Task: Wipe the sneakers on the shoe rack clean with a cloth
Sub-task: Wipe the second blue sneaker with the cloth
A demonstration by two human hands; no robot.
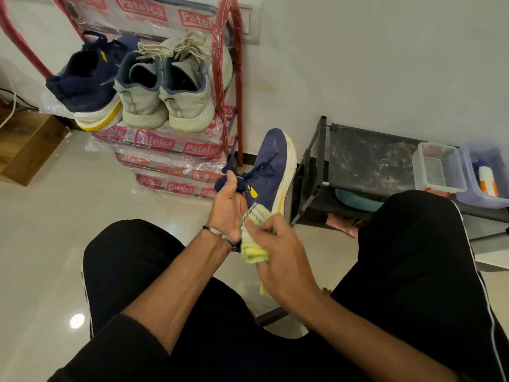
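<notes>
The navy sneaker (271,172) is held up in front of the person's knees, between the red shoe rack (228,78) and a low black shelf unit (369,164). Its long axis runs up and slightly right in the head view: the toe points away toward the wall, the heel end sits down at the hands, and its white and yellow sole faces right. The left hand (230,209) grips the shoe at the collar, fingers curled round the opening beside the loose dark laces. The right hand (278,249) has its fingers closed round a bunched yellow-and-white cloth (253,244), which touches the sneaker's heel side.

On the rack's top shelf, wrapped in printed plastic, stand a second navy sneaker (82,86) and a pair of pale grey sneakers (168,92), all heels toward the camera. On the black shelf unit sit a clear plastic tub (440,166) and a bluish tub (487,175) holding a bottle.
</notes>
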